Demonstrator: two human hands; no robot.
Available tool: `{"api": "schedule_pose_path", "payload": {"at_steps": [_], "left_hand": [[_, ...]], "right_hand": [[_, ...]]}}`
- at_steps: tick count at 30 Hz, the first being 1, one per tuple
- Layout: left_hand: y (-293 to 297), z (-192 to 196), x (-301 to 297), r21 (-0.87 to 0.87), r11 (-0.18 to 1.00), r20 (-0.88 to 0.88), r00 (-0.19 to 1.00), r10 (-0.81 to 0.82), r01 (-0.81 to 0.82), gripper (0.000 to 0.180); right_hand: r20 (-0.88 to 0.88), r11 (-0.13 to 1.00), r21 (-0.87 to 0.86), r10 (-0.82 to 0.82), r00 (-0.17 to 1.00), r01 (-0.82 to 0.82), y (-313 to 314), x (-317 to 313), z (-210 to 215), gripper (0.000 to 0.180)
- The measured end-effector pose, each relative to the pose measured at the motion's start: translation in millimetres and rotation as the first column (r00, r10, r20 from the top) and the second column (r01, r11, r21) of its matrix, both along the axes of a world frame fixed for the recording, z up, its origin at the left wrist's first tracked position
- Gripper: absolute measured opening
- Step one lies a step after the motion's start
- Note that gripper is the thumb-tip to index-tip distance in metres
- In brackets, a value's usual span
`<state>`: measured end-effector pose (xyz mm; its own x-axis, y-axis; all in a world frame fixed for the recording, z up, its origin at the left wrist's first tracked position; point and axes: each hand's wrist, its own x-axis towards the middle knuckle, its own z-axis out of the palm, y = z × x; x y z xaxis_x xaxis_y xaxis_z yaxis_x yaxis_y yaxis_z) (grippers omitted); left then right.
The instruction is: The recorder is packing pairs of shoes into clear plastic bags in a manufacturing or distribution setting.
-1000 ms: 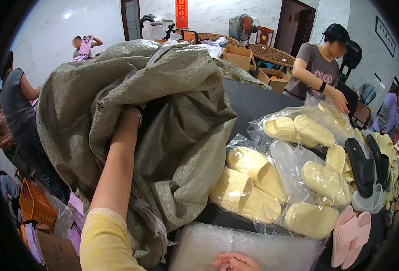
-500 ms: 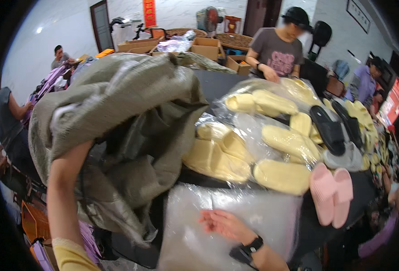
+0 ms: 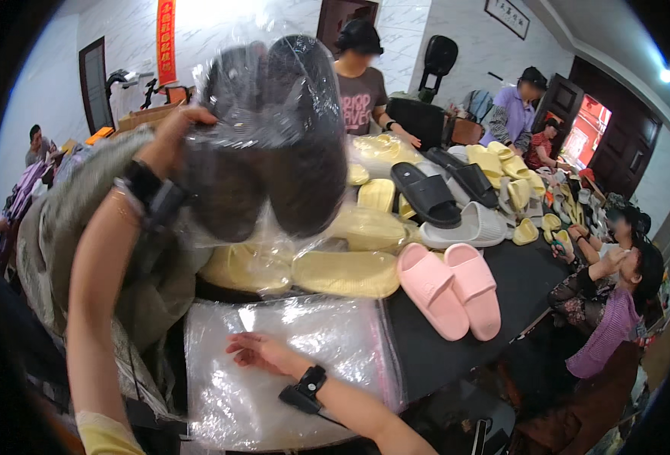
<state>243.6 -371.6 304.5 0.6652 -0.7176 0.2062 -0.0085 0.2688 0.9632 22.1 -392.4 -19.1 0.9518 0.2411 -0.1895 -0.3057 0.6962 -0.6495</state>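
High on the left, my left hand (image 3: 169, 140) grips the edge of a clear plastic bag holding a pair of dark slippers (image 3: 304, 163). The bagged pair hangs upright, hiding part of the table behind it. My right hand (image 3: 263, 353) hovers over or rests on a stack of clear plastic bags (image 3: 221, 409); whether it touches them I cannot tell. Its fingers are loosely bent and hold nothing. Beside the stack, pink slippers (image 3: 433, 292) lie on the black tabletop (image 3: 520, 277). Yellow slippers (image 3: 346, 274) in clear plastic lie just beyond the stack.
A large olive woven sack (image 3: 62, 227) slumps at the left. Farther right are a black slipper (image 3: 426, 193), a pale grey slipper (image 3: 467, 226) and more yellow slippers (image 3: 502, 163). Several people work around the table, one (image 3: 365, 98) opposite me.
My left hand has come out of the olive sack and now holds up the bagged dark slippers. The view has swung right. My right hand stays over the plastic bags.
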Motion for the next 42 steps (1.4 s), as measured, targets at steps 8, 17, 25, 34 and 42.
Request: {"api": "schedule_pose_path", "payload": {"at_steps": [8,17,25,34,42], "left_hand": [[-105.1,-166.2,-23.2,0.485,0.871,-0.106,0.994,-0.026,0.074,0.073],[115.8,-127.1,-81.1,0.512,0.621,0.808,0.088,-0.582,-0.594,0.068],[228.6,-153.7,88.2,0.232,0.031,0.832,0.182,-0.525,-0.972,0.071],[176.2,-170.7,-170.3,0.32,0.784,0.92,0.371,-0.124,-0.532,0.058],[219.1,-280.1,-282.7,0.661,0.601,0.735,0.549,-0.398,-0.449,0.06]], "right_hand": [[0.009,1.0,0.0,0.016,1.0,-0.016,5.7,3.8,0.3,0.038],[-0.026,1.0,-0.004,0.008,1.0,-0.009,3.5,3.0,9.0,0.034],[0.012,0.997,0.079,0.026,1.0,-0.027,12.5,5.0,14.0,0.027],[0.195,0.997,0.05,-0.065,0.979,0.056,-19.3,-24.5,43.8,0.032],[0.305,0.828,-0.4,-0.284,0.909,0.393,-34.2,-89.2,125.7,0.032]]}}
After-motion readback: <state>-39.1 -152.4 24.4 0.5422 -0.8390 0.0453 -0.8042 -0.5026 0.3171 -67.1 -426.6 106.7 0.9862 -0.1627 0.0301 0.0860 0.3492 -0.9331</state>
